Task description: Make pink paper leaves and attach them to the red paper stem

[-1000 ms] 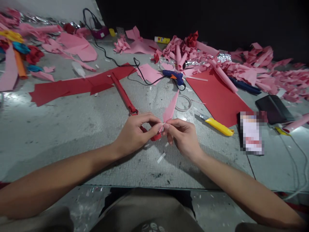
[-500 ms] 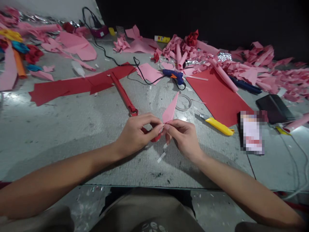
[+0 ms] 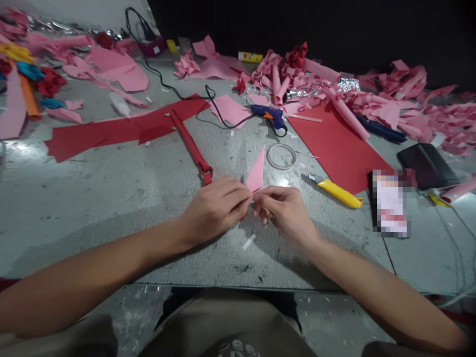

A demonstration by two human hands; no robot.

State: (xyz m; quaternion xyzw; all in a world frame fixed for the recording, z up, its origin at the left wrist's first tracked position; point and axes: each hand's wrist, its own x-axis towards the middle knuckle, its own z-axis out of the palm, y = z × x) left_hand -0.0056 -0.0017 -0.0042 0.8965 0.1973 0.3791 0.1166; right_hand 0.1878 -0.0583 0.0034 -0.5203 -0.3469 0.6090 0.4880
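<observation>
Between my two hands a pointed piece of pink paper (image 3: 256, 173) stands with its tip away from me. My left hand (image 3: 217, 206) is closed, its thumb and fingers pinching the paper's lower end. From the other side, the pinched fingertips of my right hand (image 3: 284, 210) meet at that same lower edge; exactly what lies between them is hidden. A folded red paper strip with a looped end (image 3: 191, 148) runs down to my left hand, and a bit of red shows beneath the fingers. A small white scrap (image 3: 249, 241) lies just below.
Beyond my hands are a tape ring (image 3: 281, 156), a blue glue gun (image 3: 269, 115) with its black cord, and red sheets (image 3: 334, 144). A yellow cutter (image 3: 340, 193) lies right with its blade showing, beside a blurred phone (image 3: 390, 206). Crumpled pink paper (image 3: 394, 109) lines the back.
The pink paper has shifted slightly left and stands more upright. My left fingers have closed further over its base, covering more of the red strip. The tape ring is now fully uncovered.
</observation>
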